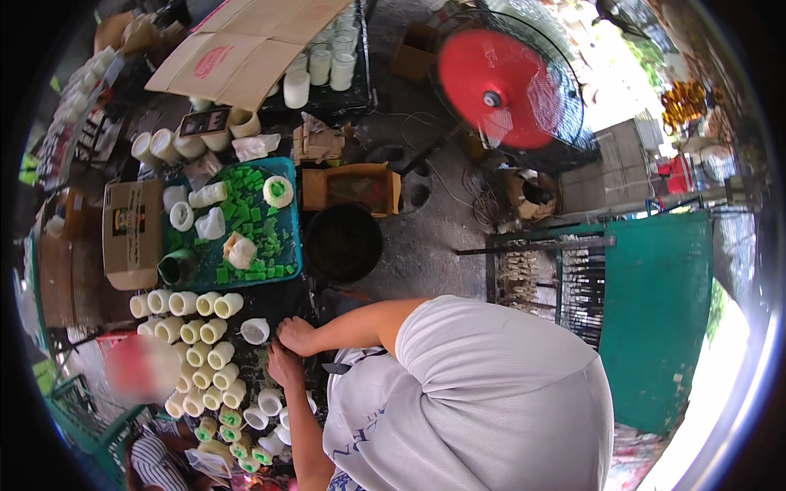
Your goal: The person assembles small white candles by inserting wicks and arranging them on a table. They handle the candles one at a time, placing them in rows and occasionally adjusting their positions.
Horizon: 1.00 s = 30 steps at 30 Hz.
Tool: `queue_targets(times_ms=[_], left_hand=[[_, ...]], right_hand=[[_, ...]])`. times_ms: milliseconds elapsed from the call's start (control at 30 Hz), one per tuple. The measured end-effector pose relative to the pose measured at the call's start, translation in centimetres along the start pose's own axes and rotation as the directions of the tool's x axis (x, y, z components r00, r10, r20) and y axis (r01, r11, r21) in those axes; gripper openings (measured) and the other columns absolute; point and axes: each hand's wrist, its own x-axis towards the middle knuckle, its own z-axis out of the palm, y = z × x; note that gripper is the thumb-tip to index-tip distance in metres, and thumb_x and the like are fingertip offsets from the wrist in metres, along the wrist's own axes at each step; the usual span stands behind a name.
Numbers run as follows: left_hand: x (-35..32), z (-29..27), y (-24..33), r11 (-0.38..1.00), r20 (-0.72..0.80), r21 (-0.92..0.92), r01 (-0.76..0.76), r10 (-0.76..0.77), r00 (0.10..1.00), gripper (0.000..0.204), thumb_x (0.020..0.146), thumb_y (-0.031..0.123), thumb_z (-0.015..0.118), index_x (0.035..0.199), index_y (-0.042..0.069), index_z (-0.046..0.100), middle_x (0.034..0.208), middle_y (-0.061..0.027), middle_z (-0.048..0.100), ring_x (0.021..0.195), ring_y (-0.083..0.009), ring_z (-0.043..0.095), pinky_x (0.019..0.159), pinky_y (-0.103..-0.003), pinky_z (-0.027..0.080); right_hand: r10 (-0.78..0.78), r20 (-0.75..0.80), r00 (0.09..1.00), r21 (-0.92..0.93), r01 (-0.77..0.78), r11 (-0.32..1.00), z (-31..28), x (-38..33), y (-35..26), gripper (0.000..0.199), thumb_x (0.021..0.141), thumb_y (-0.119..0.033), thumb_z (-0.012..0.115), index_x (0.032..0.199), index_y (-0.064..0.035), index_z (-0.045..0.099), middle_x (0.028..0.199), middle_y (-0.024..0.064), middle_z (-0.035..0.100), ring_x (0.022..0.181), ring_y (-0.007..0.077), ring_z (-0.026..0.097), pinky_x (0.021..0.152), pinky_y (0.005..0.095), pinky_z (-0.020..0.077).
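My right hand [295, 335] and my left hand [283, 366] are close together at the edge of a dark table. Both have their fingers curled in; whatever is between them is hidden. Just left of them a white cup [255, 331] lies tipped with its mouth showing. Beyond it, rows of cream, hollow cup-like cylinders [184, 303] stand packed together. Nearer the bottom are several similar cups with green pieces inside [231, 417]. More white cups [269, 401] sit beside my left forearm.
A teal tray [296, 237] holds green chunks and several pale cups. Left of it is a cardboard box [131, 237]. A black round tub [343, 244] and an open carton [350, 186] stand beside the table. Farther off is a large red fan [475, 74]. A person in stripes [154, 462] is at lower left.
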Motion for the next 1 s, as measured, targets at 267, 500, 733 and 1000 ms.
queue_targets(times_ms=[267,500,733,1000], left_hand=[[1.0,-1.5,-0.4,0.996,0.123,0.033,-0.080,0.076,0.989,0.036,0.102,0.029,0.067,0.130,0.008,0.062,0.120,-0.0191,0.072,0.100,-0.0459,0.075,0.081,-0.058,0.060],[2.3,-1.3,-2.7,0.968,0.122,-0.157,-0.195,0.215,0.969,0.035,0.094,0.021,0.077,0.121,0.005,0.061,0.115,-0.0225,0.070,0.106,-0.0482,0.071,0.086,-0.058,0.056],[2.6,-0.5,-3.7,0.956,0.145,-0.245,-0.161,0.201,0.969,0.040,0.087,0.017,0.083,0.118,0.004,0.060,0.114,-0.0230,0.071,0.105,-0.0487,0.071,0.086,-0.057,0.056],[2.2,-0.3,-2.9,0.977,0.127,-0.193,-0.087,0.113,0.985,0.040,0.089,0.022,0.083,0.117,0.006,0.061,0.121,-0.0215,0.070,0.107,-0.0470,0.071,0.086,-0.058,0.056]], right_hand=[[0.090,-0.020,0.996,0.063,-0.089,0.994,1.1,0.2,-0.3,0.042,0.075,-0.021,0.087,0.111,-0.0040,0.075,0.114,0.0111,0.074,0.115,0.0303,0.069,0.091,0.0426,0.0570],[0.086,0.009,0.996,0.088,-0.086,0.992,0.4,0.1,-0.3,0.062,0.063,-0.025,0.097,0.115,-0.0016,0.074,0.118,0.0140,0.073,0.115,0.0328,0.068,0.091,0.0435,0.0575],[0.063,0.024,0.998,0.109,-0.065,0.992,-0.6,-0.5,-0.1,0.063,0.066,-0.025,0.097,0.118,-0.0005,0.073,0.122,0.0155,0.072,0.117,0.0327,0.068,0.088,0.0446,0.0603],[0.094,0.016,0.995,0.126,-0.095,0.987,-1.2,-0.6,-0.5,0.053,0.076,-0.023,0.090,0.121,-0.0019,0.071,0.124,0.0153,0.071,0.121,0.0327,0.068,0.091,0.0460,0.0618]])
